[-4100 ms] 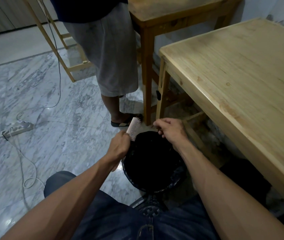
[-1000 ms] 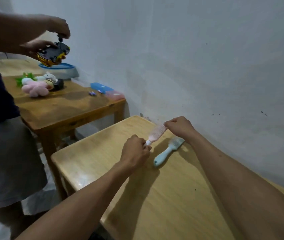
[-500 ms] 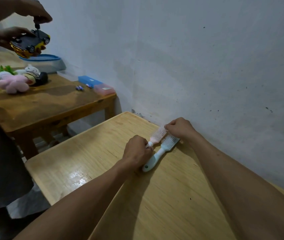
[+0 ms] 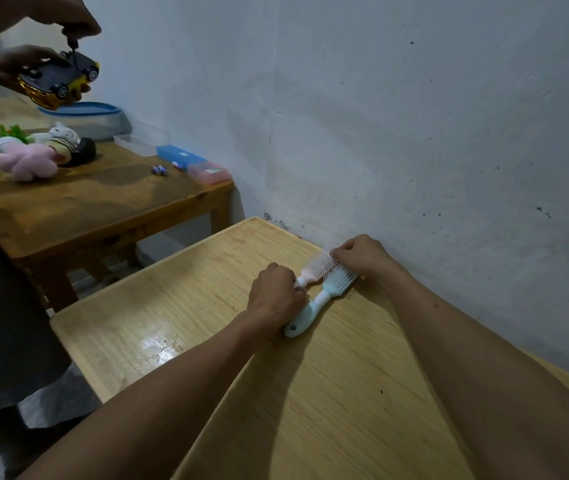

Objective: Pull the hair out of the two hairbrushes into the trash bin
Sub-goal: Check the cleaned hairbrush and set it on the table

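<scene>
Gripping pink hairbrush (image 4: 317, 267) from both ends: left hand (image 4: 275, 296) clenched round its handle, right hand (image 4: 362, 255) pinching far end of bristle head; pink brush low over light wooden table (image 4: 186, 306), close to wall (image 4: 414, 133); blue hairbrush (image 4: 324, 299) lying flat on table just beside it, bristles up, handle end by left hand; trash bin out of view; second person at left holding toy car (image 4: 58, 79) above darker table (image 4: 78, 206).
</scene>
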The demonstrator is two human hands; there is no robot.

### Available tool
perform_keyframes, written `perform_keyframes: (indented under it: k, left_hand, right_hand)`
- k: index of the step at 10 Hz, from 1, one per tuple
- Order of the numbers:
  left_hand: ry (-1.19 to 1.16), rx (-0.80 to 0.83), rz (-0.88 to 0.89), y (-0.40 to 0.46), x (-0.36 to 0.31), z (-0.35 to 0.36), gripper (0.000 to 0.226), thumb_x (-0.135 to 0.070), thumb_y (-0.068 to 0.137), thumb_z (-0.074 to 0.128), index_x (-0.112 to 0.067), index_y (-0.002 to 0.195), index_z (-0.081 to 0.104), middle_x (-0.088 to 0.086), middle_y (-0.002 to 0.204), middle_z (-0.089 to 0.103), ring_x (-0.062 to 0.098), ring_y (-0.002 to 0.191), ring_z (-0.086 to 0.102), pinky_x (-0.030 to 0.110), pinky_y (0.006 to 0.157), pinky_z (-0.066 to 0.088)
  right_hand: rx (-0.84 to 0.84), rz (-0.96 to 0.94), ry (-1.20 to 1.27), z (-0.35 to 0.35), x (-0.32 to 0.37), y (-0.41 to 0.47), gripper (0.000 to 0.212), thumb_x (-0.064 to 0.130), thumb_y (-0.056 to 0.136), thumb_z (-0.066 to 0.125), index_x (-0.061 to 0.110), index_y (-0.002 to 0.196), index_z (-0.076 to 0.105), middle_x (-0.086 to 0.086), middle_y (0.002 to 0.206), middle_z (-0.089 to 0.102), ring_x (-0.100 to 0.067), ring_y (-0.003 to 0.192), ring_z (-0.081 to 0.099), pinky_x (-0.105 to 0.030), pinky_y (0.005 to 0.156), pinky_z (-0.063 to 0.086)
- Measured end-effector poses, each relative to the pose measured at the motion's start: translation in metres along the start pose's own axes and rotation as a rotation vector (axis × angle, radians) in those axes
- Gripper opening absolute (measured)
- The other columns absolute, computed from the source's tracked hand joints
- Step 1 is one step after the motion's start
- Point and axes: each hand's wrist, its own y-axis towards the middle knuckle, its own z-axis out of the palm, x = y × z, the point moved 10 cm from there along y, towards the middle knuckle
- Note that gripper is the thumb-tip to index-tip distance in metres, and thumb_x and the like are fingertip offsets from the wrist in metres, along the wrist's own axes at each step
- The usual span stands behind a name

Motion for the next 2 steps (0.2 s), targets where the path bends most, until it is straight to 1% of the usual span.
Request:
perform_keyframes:
  k: [1,2]
  left_hand:
    - [-0.016,0.014,-0.006,-0.003,-0.003,-0.004,0.045,-0.033,0.091,0.069,-0.002,0.124,0.068,0.017,0.117,0.068,0.03,0.101,0.065,0.048,0.087,0.056]
    - [-0.148,-0.043,-0.014,-0.01,-0.002,-0.019,0.065,-0.042,0.094,0.067,-0.009,0.147,0.05,0.015,0.137,0.057,0.028,0.119,0.058,0.046,0.098,0.053]
  right_hand:
    - [0.005,0.003,0.003,-0.002,0.001,-0.006,0.039,0.037,0.098,0.061,0.008,0.122,0.073,-0.011,0.12,0.074,-0.025,0.105,0.069,-0.037,0.09,0.056]
    - [-0.05,0.002,0.039,-0.01,0.003,-0.015,0.044,0.039,0.099,0.059,0.009,0.131,0.066,-0.011,0.131,0.068,-0.026,0.116,0.064,-0.035,0.093,0.051]
